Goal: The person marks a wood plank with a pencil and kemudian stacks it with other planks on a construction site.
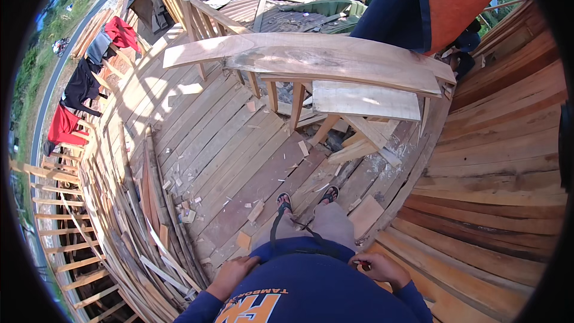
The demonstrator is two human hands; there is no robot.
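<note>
My left hand [235, 276] is at the left side of my waist, its fingers curled together at the hem of my dark blue shirt [305, 284]. At the right side of my waist, my right hand [385, 268] is closed round a small red and black object [362, 264], mostly covered by the fingers, so its kind does not show. Ahead of me, long, wide boards [335, 63] lie across upright wooden posts at the edge of the plank floor. A shorter pale board [366, 100] rests just below them on the near side.
Scattered offcuts [256, 211] lie on the plank floor [224, 170] around my feet. Long sticks and poles [140, 227] are heaped at the left, beside a slatted railing hung with clothes [67, 125]. Wide planks [490, 185] line the right side. Orange and dark blue cloth [460, 0] hangs far right.
</note>
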